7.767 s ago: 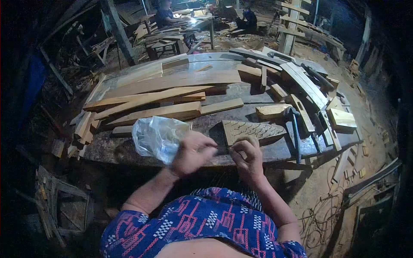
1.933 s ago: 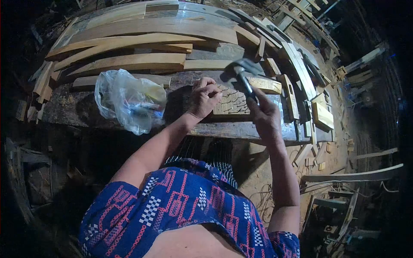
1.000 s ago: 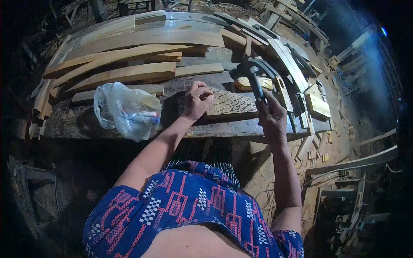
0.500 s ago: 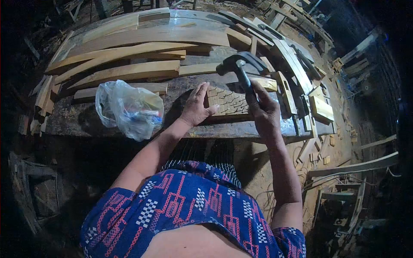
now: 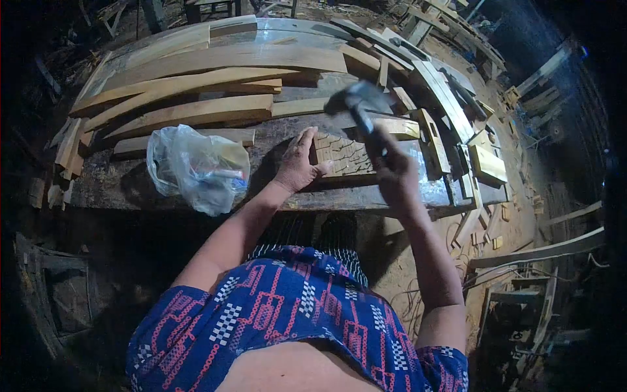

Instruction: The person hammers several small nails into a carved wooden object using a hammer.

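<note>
1 wood block (image 5: 341,157), lt. brown, lies on the table surface (image 5: 101,191) nr its near edge, R of ctr; top covered w/ thin dark wavy marks, type unclear; R end partly hidden. 1 hammer (image 5: 363,115), dark head blurred, is up off the surface, tilted, handle slanting twd near edge.

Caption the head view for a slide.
Left hand on a wooden block, right hand gripping a hammer at a wood-strewn workbench.

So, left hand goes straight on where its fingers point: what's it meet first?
Besides the block the left hand seems to touch, probably the short plank ahead; one view leaves depth unclear.
</note>
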The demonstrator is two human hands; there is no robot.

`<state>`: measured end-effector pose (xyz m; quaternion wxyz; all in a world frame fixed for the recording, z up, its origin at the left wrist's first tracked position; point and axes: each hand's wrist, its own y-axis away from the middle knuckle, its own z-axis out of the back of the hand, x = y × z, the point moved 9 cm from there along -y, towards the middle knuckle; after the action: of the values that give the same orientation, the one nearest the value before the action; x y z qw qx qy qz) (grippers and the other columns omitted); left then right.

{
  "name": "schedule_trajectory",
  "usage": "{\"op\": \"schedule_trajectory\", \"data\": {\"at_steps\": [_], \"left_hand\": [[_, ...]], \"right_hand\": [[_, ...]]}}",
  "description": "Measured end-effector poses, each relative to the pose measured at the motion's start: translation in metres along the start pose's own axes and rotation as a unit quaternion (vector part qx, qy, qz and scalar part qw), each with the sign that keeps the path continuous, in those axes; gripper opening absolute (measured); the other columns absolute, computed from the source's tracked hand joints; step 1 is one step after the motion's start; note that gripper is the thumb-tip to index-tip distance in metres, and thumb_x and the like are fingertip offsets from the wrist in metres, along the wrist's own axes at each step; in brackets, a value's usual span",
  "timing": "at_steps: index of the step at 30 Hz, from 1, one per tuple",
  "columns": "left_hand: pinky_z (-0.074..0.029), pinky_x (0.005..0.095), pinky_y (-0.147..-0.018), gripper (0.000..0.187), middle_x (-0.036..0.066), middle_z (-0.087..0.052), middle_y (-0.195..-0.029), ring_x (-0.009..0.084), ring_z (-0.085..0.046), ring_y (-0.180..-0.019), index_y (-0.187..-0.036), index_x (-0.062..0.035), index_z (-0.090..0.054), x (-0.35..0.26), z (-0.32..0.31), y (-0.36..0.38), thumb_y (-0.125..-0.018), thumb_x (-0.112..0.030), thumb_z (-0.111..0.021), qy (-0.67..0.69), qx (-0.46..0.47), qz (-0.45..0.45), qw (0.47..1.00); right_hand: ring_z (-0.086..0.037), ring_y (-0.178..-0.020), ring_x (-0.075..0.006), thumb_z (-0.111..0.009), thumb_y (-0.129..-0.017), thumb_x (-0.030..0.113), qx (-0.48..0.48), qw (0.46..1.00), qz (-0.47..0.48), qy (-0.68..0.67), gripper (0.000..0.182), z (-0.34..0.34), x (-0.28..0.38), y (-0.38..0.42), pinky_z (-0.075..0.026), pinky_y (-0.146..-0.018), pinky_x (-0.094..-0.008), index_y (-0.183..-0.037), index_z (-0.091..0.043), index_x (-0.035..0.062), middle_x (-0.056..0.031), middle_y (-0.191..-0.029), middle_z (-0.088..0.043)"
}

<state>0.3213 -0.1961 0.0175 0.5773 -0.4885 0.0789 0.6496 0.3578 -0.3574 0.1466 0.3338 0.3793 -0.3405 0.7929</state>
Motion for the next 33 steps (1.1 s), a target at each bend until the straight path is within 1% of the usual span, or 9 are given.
{"op": "schedule_trajectory", "data": {"at_steps": [2,6,8,14,16,18,19,27,33], "left_hand": [[-0.033,0.0399,-0.104,0.083,0.023,-0.042,-0.131,0.037,-0.042,-0.122,-0.131,0.0034,-0.035,0.008,-0.007,0.0,-0.07,-0.04,-0.071,0.01,0.001,-0.021,1.0],[-0.03,0.04,-0.106,0.081,0.024,-0.039,-0.134,0.0369,-0.039,-0.125,-0.133,0.0025,-0.034,0.003,-0.006,0.001,-0.072,-0.037,-0.07,0.035,0.002,-0.021,0.999],[-0.028,0.0402,-0.107,0.079,0.024,-0.038,-0.134,0.0364,-0.037,-0.126,-0.133,0.0022,-0.034,-0.005,-0.006,0.001,-0.074,-0.038,-0.069,0.03,0.054,0.037,0.997],[-0.03,0.0413,-0.105,0.064,0.023,-0.036,-0.135,0.0366,-0.038,-0.125,-0.129,-0.0028,-0.042,-0.009,-0.012,0.001,-0.08,-0.036,-0.065,-0.031,-0.003,-0.076,0.997],[-0.033,0.0421,-0.103,0.051,0.022,-0.036,-0.133,0.0354,-0.041,-0.121,-0.123,-0.0056,-0.048,-0.008,-0.013,0.005,-0.082,-0.033,-0.063,-0.01,0.008,-0.095,0.995],[-0.037,0.0452,-0.099,0.046,0.024,-0.036,-0.132,0.0411,-0.041,-0.12,-0.117,-0.0082,-0.054,-0.012,-0.008,0.004,-0.082,-0.037,-0.062,0.002,0.003,-0.097,0.995],[-0.037,0.0449,-0.099,0.045,0.024,-0.036,-0.132,0.0411,-0.041,-0.12,-0.117,-0.008,-0.054,-0.012,-0.007,0.005,-0.082,-0.035,-0.062,-0.008,-0.001,-0.104,0.995],[-0.036,0.0434,-0.1,0.039,0.022,-0.04,-0.131,0.0392,-0.043,-0.119,-0.113,-0.0083,-0.058,-0.026,0.0,0.005,-0.079,-0.027,-0.065,-0.043,-0.003,-0.103,0.994],[-0.036,0.0422,-0.101,0.038,0.022,-0.04,-0.131,0.0386,-0.043,-0.119,-0.114,-0.0092,-0.058,-0.023,0.002,0.006,-0.08,-0.025,-0.064,-0.031,0.004,-0.085,0.996]], "right_hand": [[-0.057,-0.105,-0.0125,-0.06,-0.088,0.016,0.131,0.964,-0.105,0.207,0.038,-0.011,-0.03,0.003,-0.043,-0.085,-0.0275,-0.126,-0.054,0.0121,-0.0189,-0.109,-0.063],[-0.059,-0.093,-0.0143,-0.061,-0.087,0.018,0.081,0.989,-0.124,0.02,0.038,0.002,-0.048,-0.001,-0.044,-0.082,-0.0277,-0.124,-0.055,0.0081,-0.0122,-0.099,-0.067],[-0.047,-0.065,-0.0051,-0.061,-0.088,0.018,0.033,0.979,-0.159,-0.126,0.033,0.019,-0.046,0.005,-0.039,-0.057,-0.0214,-0.12,-0.059,0.0075,0.0025,-0.075,-0.055],[-0.043,-0.052,-0.001,-0.061,-0.087,0.014,-0.185,0.978,-0.094,-0.039,0.029,0.115,-0.117,0.024,-0.034,-0.044,-0.0179,-0.116,-0.061,0.0078,0.0056,-0.063,-0.051],[-0.047,-0.055,-0.0038,-0.063,-0.084,0.015,-0.228,0.969,-0.088,0.024,0.03,0.137,-0.164,0.035,-0.039,-0.047,-0.0215,-0.113,-0.063,0.0083,0.0023,-0.068,-0.057],[-0.064,-0.091,-0.0256,-0.065,-0.079,0.024,-0.231,0.944,-0.157,0.175,0.036,0.15,-0.185,0.049,-0.047,-0.08,-0.0346,-0.112,-0.062,0.0084,-0.0133,-0.096,-0.067],[-0.061,-0.1,-0.0322,-0.065,-0.077,0.026,-0.231,0.938,-0.19,0.173,0.038,0.153,-0.194,0.055,-0.046,-0.084,-0.0388,-0.111,-0.062,0.0082,-0.0174,-0.103,-0.065],[-0.06,-0.095,-0.0359,-0.057,-0.076,0.015,-0.261,0.91,-0.204,0.249,0.038,0.151,-0.21,0.056,-0.046,-0.081,-0.0429,-0.113,-0.06,0.0219,-0.0169,-0.098,-0.064],[-0.059,-0.091,-0.0355,-0.061,-0.074,0.017,-0.251,0.904,-0.191,0.29,0.037,0.143,-0.22,0.044,-0.046,-0.079,-0.0452,-0.111,-0.06,0.0228,-0.0161,-0.092,-0.061]]}}
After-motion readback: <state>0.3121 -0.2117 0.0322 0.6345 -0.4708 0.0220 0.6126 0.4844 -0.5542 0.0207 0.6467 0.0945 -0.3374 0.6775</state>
